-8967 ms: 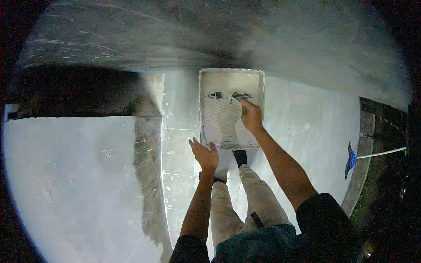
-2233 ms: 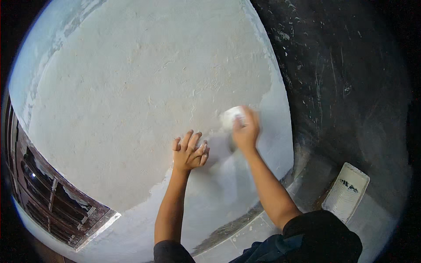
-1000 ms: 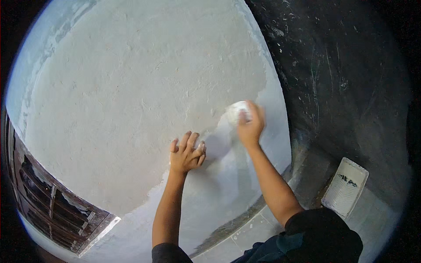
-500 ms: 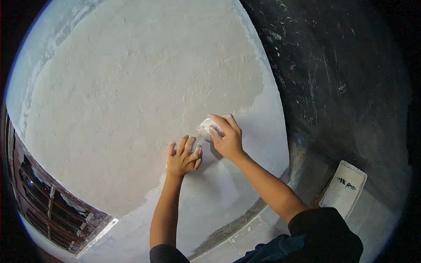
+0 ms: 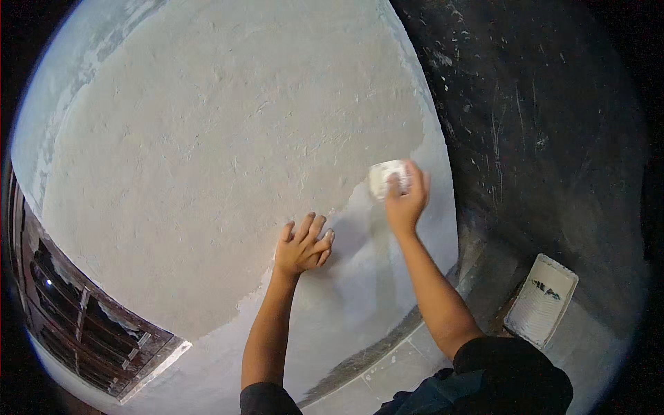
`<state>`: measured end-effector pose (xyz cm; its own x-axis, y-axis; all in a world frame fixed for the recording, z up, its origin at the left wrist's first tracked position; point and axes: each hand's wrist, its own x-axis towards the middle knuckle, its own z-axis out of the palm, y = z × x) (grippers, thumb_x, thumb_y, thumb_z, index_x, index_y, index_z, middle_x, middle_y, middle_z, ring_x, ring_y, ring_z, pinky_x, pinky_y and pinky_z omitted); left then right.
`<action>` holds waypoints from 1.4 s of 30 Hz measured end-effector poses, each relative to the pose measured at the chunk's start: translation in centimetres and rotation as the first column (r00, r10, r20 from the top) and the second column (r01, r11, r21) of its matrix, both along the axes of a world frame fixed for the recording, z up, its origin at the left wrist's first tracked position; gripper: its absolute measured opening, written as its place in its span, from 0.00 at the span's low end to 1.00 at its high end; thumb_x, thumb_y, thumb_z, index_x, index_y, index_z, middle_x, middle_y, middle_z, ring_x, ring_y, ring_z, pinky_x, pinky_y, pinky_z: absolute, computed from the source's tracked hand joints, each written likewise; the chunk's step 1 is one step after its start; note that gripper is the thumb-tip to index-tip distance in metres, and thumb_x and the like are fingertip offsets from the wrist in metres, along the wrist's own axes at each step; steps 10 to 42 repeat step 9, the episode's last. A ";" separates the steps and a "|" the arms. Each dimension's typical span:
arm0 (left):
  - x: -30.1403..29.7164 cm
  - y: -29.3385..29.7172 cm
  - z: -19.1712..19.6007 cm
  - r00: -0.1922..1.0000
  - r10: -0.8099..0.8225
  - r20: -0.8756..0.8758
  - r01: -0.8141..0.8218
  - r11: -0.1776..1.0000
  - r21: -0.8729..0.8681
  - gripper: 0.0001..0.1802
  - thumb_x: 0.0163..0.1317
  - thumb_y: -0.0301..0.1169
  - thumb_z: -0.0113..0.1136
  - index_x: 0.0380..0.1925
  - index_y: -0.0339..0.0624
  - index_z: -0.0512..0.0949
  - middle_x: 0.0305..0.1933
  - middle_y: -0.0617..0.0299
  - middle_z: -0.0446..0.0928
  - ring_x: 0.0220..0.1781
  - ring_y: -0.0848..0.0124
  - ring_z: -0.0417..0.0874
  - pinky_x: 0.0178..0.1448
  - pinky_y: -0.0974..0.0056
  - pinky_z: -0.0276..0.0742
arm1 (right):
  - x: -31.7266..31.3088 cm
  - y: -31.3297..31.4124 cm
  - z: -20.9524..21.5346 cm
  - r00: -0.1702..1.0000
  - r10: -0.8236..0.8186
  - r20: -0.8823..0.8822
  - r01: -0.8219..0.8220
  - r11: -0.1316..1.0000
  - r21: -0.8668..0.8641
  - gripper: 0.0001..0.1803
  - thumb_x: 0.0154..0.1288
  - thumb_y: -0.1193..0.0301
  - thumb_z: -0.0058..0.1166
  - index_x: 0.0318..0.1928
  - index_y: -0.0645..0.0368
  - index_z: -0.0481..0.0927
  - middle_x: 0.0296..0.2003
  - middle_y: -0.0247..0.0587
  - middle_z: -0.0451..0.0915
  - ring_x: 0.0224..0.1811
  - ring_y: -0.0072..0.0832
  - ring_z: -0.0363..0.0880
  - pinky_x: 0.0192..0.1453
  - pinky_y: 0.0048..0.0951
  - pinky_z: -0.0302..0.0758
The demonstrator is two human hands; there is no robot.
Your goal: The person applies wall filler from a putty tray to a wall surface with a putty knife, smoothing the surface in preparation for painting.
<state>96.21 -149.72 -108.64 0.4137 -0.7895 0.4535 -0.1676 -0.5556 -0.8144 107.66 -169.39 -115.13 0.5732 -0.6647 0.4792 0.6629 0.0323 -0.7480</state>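
Note:
My right hand (image 5: 407, 197) grips a white palm-sized pad (image 5: 387, 178) and presses it to the wall (image 5: 207, 138), near the edge between a rough beige-grey patch and a smoother whitish area. The pad is smeared by motion, so I cannot tell its exact kind. Lower and to the left, my left hand (image 5: 304, 245) rests with spread, slightly bent fingers at the wall. It holds nothing. Below the right hand, a faint greyish band runs down the whitish area.
A dark, scratched wall (image 5: 532, 124) meets the pale one at the right. On the grey floor stands a white paint tray (image 5: 543, 304) with ridges and dark marks. A brown barred window (image 5: 83, 311) is set at the lower left.
My right hand has moved right and upward with the white pad. The left hand has shifted slightly right in the picture, its fingers still spread.

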 end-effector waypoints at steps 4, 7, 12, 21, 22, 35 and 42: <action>0.5 0.5 -0.6 0.997 -0.070 -0.015 0.070 0.998 0.004 0.16 0.52 0.43 0.56 0.41 0.63 0.68 0.54 0.68 0.73 0.58 0.66 0.73 0.60 0.51 0.54 | -1.9 2.9 2.3 0.965 0.123 0.231 -0.071 0.973 -0.219 0.20 0.53 0.77 0.58 0.49 0.64 0.76 0.43 0.50 0.76 0.45 0.47 0.75 0.50 0.43 0.72; 0.7 0.3 -0.5 0.993 -0.117 0.000 0.117 0.993 0.019 0.15 0.52 0.44 0.57 0.40 0.64 0.68 0.54 0.68 0.72 0.59 0.67 0.72 0.61 0.52 0.54 | 2.1 0.2 1.4 0.998 -0.045 -0.041 0.041 0.993 -0.107 0.21 0.52 0.76 0.60 0.49 0.63 0.75 0.43 0.50 0.76 0.45 0.46 0.75 0.53 0.45 0.70; 0.3 0.4 -0.2 0.994 -0.111 0.010 0.111 0.993 0.038 0.15 0.52 0.45 0.57 0.40 0.64 0.68 0.55 0.68 0.72 0.60 0.67 0.71 0.61 0.52 0.54 | 1.9 -0.4 1.0 0.999 -0.026 -0.023 0.025 0.999 -0.033 0.22 0.52 0.74 0.61 0.50 0.61 0.76 0.46 0.50 0.75 0.46 0.45 0.75 0.55 0.44 0.70; 0.3 0.4 -0.2 0.994 -0.111 0.010 0.111 0.993 0.038 0.15 0.52 0.45 0.57 0.40 0.64 0.68 0.55 0.68 0.72 0.60 0.67 0.71 0.61 0.52 0.54 | 1.9 -0.4 1.0 0.999 -0.026 -0.023 0.025 0.999 -0.033 0.22 0.52 0.74 0.61 0.50 0.61 0.76 0.46 0.50 0.75 0.46 0.45 0.75 0.55 0.44 0.70; 0.3 0.4 -0.2 0.994 -0.111 0.010 0.111 0.993 0.038 0.15 0.52 0.45 0.57 0.40 0.64 0.68 0.55 0.68 0.72 0.60 0.67 0.71 0.61 0.52 0.54 | 1.9 -0.4 1.0 0.999 -0.026 -0.023 0.025 0.999 -0.033 0.22 0.52 0.74 0.61 0.50 0.61 0.76 0.46 0.50 0.75 0.46 0.45 0.75 0.55 0.44 0.70; 0.3 0.4 -0.2 0.994 -0.111 0.010 0.111 0.993 0.038 0.15 0.52 0.45 0.57 0.40 0.64 0.68 0.55 0.68 0.72 0.60 0.67 0.71 0.61 0.52 0.54 | 1.9 -0.4 1.0 0.999 -0.026 -0.023 0.025 0.999 -0.033 0.22 0.52 0.74 0.61 0.50 0.61 0.76 0.46 0.50 0.75 0.46 0.45 0.75 0.55 0.44 0.70; 0.3 0.4 -0.2 0.994 -0.111 0.010 0.111 0.993 0.038 0.15 0.52 0.45 0.57 0.40 0.64 0.68 0.55 0.68 0.72 0.60 0.67 0.71 0.61 0.52 0.54 | 1.9 -0.4 1.0 0.999 -0.026 -0.023 0.025 0.999 -0.033 0.22 0.52 0.74 0.61 0.50 0.61 0.76 0.46 0.50 0.75 0.46 0.45 0.75 0.55 0.44 0.70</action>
